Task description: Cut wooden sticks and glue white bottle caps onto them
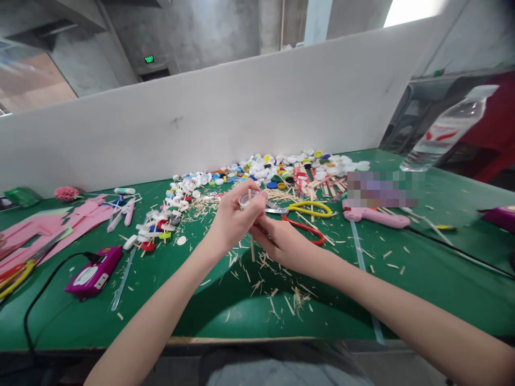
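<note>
On my feed, I have the left hand [234, 221] and the right hand [286, 241] brought together above the green tabletop [193, 317], in front of the scissors [283, 210]. The left fingers are bent and pinch a white cap [243, 200]. A thin wooden stick [252, 251] passes upright beside the fingers, its upper end in front of the cap. The right fingers are curled close under the left ones, but their tips are partly covered, so I cannot tell if they grip this stick. I judge that the step in hand is matching the stick with the cap, because some caps joined with sticks [164, 235] lie at the left. In my opinion, the next move calls for a steady cap and a small, gentle adjustment of the stick, without squeezing. The pink glue gun [381, 218] lies at the right, apart from both hands.
</note>
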`<state>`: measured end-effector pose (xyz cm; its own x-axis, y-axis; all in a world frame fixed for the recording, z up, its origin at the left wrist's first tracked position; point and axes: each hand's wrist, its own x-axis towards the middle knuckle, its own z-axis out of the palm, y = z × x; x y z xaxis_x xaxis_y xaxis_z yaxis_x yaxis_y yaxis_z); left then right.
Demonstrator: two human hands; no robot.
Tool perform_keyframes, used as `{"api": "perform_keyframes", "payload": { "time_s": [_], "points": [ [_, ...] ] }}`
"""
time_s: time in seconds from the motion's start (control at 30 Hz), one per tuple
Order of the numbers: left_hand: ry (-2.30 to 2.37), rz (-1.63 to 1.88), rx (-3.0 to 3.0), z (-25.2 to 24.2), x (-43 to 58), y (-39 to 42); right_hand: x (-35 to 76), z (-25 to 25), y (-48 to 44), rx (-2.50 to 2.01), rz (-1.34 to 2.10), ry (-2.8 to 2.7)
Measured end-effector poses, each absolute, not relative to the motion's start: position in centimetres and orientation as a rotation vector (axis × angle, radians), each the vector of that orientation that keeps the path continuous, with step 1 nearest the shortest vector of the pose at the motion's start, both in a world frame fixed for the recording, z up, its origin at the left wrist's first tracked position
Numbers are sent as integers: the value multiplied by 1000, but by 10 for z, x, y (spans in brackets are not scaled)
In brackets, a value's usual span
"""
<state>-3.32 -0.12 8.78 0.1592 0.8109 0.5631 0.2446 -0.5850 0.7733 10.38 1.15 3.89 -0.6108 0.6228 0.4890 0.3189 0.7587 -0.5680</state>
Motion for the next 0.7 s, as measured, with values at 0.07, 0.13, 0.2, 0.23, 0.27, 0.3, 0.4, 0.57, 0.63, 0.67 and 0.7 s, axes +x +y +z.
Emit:
{"api": "perform_keyframes", "payload": {
  "time_s": [0.07, 0.13, 0.2, 0.23, 0.27, 0.3, 0.4, 0.57, 0.63, 0.67, 0.7],
  "points": [
    [1039, 1427, 1970, 87, -32, 1, 104, 38, 13, -715, 594, -2252],
    [1061, 1414, 1999, 86, -32, 2, 105, 38, 14, -723, 619, -2251],
    [1067, 1407, 2014, 85, -32, 3, 105, 38, 15, -723, 628, -2251],
    [1067, 1411, 2017, 85, -32, 4, 105, 38, 15, -722, 628, -2250],
    [1068, 1417, 2018, 84, -32, 4, 105, 38, 15, -723, 626, -2251],
    [1072, 1422, 2017, 84, -32, 5, 104, 37, 15, -726, 622, -2250],
    [1078, 1434, 2011, 83, -31, 6, 104, 37, 16, -752, 610, -2252],
    [1068, 1434, 2003, 82, -32, 7, 103, 38, 16, -770, 611, -2250],
    [1068, 1434, 1996, 81, -32, 8, 102, 38, 16, -770, 622, -2249],
    [1070, 1432, 1997, 81, -33, 8, 102, 37, 17, -772, 627, -2247],
    [1070, 1432, 1998, 81, -33, 9, 101, 37, 17, -772, 631, -2246]
  ]
}}
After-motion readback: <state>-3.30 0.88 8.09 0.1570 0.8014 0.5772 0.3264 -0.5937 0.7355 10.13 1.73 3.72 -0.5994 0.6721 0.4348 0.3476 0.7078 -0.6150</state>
